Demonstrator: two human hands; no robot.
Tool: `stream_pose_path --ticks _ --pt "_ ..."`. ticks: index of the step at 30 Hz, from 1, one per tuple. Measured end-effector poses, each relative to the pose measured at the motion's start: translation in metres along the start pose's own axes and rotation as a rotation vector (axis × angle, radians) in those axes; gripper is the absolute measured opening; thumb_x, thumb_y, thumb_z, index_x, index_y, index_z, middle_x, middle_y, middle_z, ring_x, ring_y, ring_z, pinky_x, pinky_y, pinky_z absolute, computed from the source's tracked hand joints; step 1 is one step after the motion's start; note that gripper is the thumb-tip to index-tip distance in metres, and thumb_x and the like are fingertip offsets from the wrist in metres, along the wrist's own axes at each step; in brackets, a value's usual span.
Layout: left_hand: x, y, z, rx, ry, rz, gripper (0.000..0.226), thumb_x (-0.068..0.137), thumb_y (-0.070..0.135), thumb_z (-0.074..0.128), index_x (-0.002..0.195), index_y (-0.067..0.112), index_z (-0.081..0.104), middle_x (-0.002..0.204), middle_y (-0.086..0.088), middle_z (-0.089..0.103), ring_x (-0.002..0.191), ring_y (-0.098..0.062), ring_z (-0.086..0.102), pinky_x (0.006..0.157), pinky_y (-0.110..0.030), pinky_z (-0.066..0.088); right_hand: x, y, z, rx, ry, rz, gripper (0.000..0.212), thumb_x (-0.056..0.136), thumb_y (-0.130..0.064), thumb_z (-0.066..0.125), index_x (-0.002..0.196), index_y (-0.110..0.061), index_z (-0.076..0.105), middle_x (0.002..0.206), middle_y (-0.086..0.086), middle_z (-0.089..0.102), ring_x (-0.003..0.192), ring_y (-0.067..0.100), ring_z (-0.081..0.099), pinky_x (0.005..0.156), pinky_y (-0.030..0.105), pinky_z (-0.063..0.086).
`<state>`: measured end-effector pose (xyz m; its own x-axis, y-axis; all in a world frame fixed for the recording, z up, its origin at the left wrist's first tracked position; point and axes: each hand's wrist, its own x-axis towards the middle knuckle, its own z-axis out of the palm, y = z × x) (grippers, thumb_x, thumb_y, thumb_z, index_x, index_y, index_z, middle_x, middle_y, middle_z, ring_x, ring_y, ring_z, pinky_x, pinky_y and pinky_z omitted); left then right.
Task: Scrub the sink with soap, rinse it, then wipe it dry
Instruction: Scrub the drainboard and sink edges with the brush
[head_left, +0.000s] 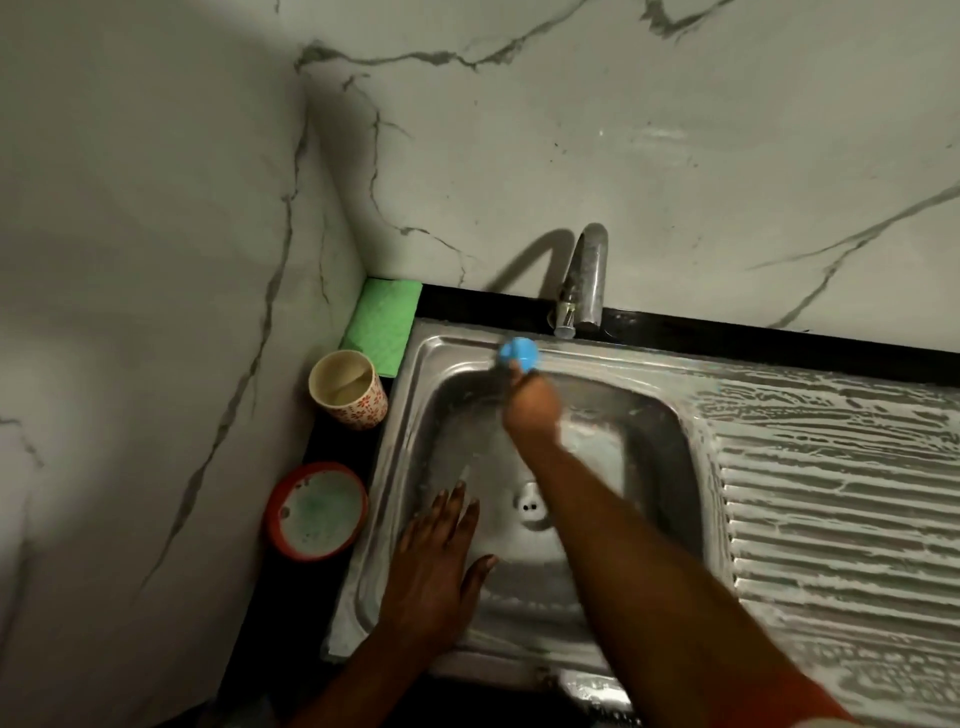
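L hand (431, 577) in sink (410, 441); red bowl (274, 522) w/ suds (317, 512).

One sink (396, 457), tap (584, 280), mug (349, 391), bowl (276, 530), cloth (384, 325), blue cup (519, 353); two hands (436, 566) (530, 410).

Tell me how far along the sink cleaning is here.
Soaping looks done: suds cover the drainboard. In hand: right hand holds a blurred blue object at the basin rim below the tap; left hand lies flat in the basin. Left: rinsing, then drying; the green cloth lies aside.
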<state>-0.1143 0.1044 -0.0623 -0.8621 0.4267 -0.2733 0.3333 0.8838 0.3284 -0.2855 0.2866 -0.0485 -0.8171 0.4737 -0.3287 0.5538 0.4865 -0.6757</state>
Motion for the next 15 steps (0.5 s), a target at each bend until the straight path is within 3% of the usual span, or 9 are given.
stream_pose_path --ticks 2,4,7,11,15 --pt "-0.004 -0.001 0.003 -0.028 -0.007 -0.014 0.077 0.099 0.068 0.012 0.167 0.031 0.012 0.17 0.009 -0.016 0.161 -0.015 -0.004 0.127 -0.037 0.003 -0.016 -0.025 0.035 -0.063 -0.154 -0.124 0.051 0.107 -0.049 0.032 0.117 -0.009 0.061 0.108 0.016 0.068 0.097 0.031 0.066 0.081 0.037 0.051" --pt "-0.008 -0.005 0.003 -0.038 -0.015 -0.021 0.072 0.104 0.064 0.022 0.167 0.031 0.011 0.169 0.01 -0.019 0.161 -0.015 -0.004 0.127 -0.037 0.003 -0.012 -0.028 0.032 -0.115 -0.156 -0.144 0.051 0.107 -0.05 0.03 0.116 -0.01 0.061 0.106 0.017 0.068 0.099 0.036 0.066 0.08 0.038 0.05" --pt "-0.012 -0.008 0.0 -0.047 -0.014 -0.016 0.073 0.104 0.063 0.026 0.167 0.03 0.012 0.17 0.009 -0.013 0.161 -0.016 -0.001 0.127 -0.04 0.007 0.005 0.016 -0.021 -0.204 0.022 -0.034 0.055 0.106 -0.055 0.032 0.116 -0.011 0.063 0.106 0.021 0.069 0.1 0.04 0.066 0.081 0.041 0.049" --pt "-0.019 -0.005 -0.005 -0.098 0.047 0.018 0.073 0.101 0.062 0.03 0.162 0.023 0.035 0.172 0.001 0.016 0.158 -0.022 0.022 0.122 -0.046 0.023 0.009 0.077 -0.083 -0.249 0.229 0.117 0.06 0.104 -0.058 0.03 0.109 -0.007 0.061 0.106 0.025 0.068 0.099 0.044 0.064 0.079 0.042 0.047" --pt "-0.022 -0.01 0.003 -0.085 0.039 -0.001 0.074 0.101 0.067 0.022 0.165 0.034 0.008 0.172 0.011 -0.013 0.16 -0.01 -0.002 0.128 -0.04 0.01 0.009 0.044 -0.049 -0.203 0.17 0.067 0.055 0.105 -0.052 0.034 0.113 -0.005 0.061 0.11 0.024 0.068 0.094 0.038 0.064 0.079 0.04 0.047"
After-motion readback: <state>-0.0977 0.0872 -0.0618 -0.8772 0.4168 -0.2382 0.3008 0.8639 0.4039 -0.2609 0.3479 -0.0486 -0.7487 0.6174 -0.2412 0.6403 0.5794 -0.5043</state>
